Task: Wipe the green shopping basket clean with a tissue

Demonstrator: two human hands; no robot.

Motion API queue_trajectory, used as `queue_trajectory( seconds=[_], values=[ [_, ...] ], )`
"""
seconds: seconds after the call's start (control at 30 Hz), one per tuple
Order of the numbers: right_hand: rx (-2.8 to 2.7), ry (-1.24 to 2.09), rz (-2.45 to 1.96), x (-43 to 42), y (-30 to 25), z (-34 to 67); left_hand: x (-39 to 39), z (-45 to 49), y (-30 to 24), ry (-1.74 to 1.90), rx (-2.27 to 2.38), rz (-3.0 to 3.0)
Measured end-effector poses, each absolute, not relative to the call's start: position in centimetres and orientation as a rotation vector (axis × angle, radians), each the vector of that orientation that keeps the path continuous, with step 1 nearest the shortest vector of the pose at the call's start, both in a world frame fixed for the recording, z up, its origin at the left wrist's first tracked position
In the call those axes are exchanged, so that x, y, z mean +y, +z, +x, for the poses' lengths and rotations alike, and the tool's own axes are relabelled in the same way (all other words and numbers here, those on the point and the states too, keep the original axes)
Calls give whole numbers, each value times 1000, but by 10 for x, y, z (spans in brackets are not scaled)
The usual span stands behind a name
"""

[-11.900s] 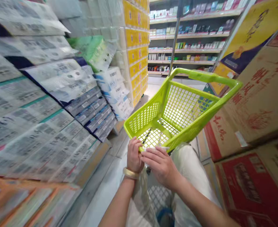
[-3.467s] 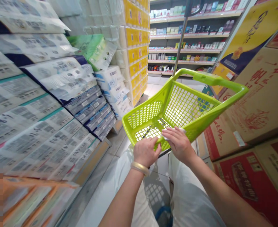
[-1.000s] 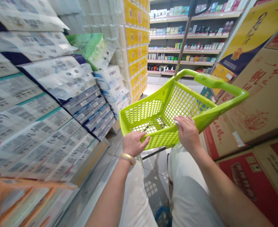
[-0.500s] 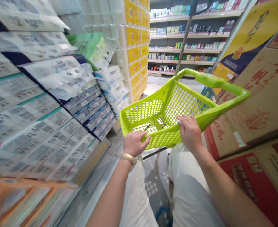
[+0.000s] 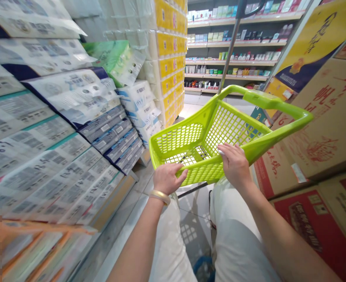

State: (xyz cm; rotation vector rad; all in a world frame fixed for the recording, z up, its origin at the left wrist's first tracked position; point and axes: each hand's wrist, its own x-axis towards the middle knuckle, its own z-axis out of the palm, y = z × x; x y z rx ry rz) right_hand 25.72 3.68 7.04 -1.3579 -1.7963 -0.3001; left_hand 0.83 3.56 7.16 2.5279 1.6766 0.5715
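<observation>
Lime-green plastic mesh basket (image 5: 206, 172) sits in front of my knees, above the pale tiled floor (image 5: 194, 211), tilted in my view, its tall arched handle (image 5: 263, 100) at the upper right. Grey metal pole (image 5: 230, 53) rises behind its far corner.

My left hand (image 5: 168, 178): fingers hooked over the near rim, close to the left corner, thumb along the outside; grasping. Gold-coloured bangle (image 5: 160, 197) on that wrist. My right hand (image 5: 236, 163): fingers bent over the same rim, farther toward the handle end, clasping a small white wad (image 5: 220, 152) of soft-looking material against it. Only bits of the wad show; the rest lies under the fingers.

Compared with about twelve seconds ago: both hands were together at the basket's near corner then; now they are well apart along the rim. The basket has swung, so more of its near wall faces me. At three and a half seconds back the right hand was lower on the rim, with more white showing. Against half a second ago, hardly any shift.

Surroundings unchanged: stacked white-and-blue plastic-wrapped packs (image 5: 58, 168) to the left, yellow-fronted stack (image 5: 169, 66) beyond, stocked shelves (image 5: 237, 45) at the back, brown cardboard cartons (image 5: 316, 121) to the right.
</observation>
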Motion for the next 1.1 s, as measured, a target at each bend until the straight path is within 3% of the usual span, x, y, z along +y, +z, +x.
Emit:
queue_trajectory(
  seconds=[0.3, 0.57, 0.77, 1.1],
  values=[
    [-2094, -137, -1126, 23, 63, 213, 36, 8, 71, 579, 1668, 2569],
    [-1845, -263, -1324, 33, 67, 245, 35, 9, 70, 617, 1674, 2560],
    [-2115, -117, -1097, 22, 63, 214, 36, 8, 70, 646, 1648, 2564],
    [-1809, -280, -1328, 35, 68, 255, 36, 9, 69, 622, 1670, 2570]
  ],
)
